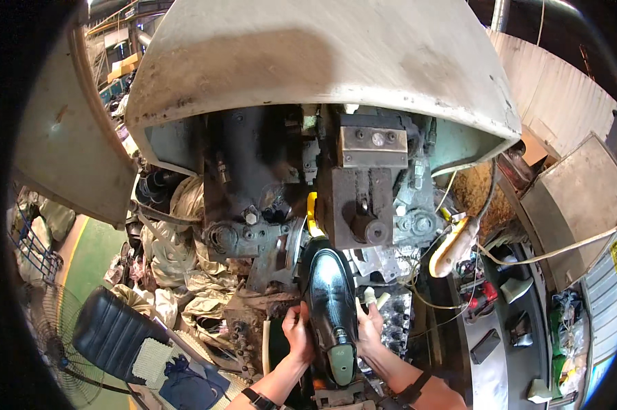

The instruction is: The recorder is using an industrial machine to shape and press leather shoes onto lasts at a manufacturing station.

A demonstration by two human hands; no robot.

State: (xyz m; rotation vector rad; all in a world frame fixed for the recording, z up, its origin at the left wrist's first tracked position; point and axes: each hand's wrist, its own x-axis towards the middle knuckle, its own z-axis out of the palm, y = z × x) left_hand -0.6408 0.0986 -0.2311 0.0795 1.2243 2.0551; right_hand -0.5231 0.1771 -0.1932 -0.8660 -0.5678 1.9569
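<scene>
A glossy black dress shoe (327, 283) lies lengthwise before me, toe pointing away into the machine and heel toward me. A shoe last with a green top face (340, 362) fills its opening. My left hand (299, 333) is closed on the shoe's left side near the middle. Against the opposite side, my right hand (370, 326) grips it too, its fingers partly hidden by the shoe. Just beyond the toe stands a yellow curved part (312, 213) of the dark machine head (362, 205). A round metal disc (295, 244) sits to the left of the toe.
A large cream machine hood (322, 61) overhangs the work. At the right hang a worn light-coloured handle (453, 247) and cables. Cloth bundles (179, 253) crowd the left, beside a black padded chair (114, 335) and a wire fan (56, 342). A phone (485, 346) lies on the right-hand bench.
</scene>
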